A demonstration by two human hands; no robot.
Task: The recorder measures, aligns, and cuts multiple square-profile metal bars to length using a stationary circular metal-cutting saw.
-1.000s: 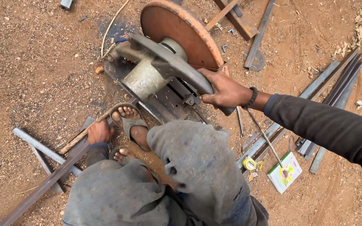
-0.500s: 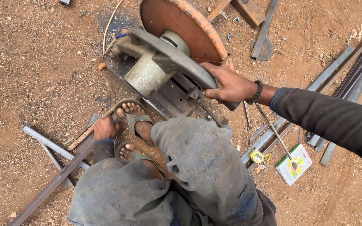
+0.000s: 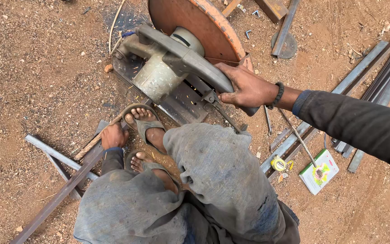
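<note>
I squat over a grey chop saw with a rusty orange blade guard that stands on the dirt. My right hand is closed around the saw's handle, and a dark beaded band sits on that wrist. Down at the left, my left hand grips a long metal bar that runs from the lower left toward the saw's base. My feet in sandals rest just in front of the base. A few small yellow sparks show near the base.
Long steel bars lie on the ground at the right. A yellow tape measure and a green-and-white booklet lie beside my right knee. Short angle-iron pieces lie at the left, and scrap metal lies at the top.
The saw and my right hand on its handle have shifted slightly up and right in view. My left hand keeps hold of the bar.
</note>
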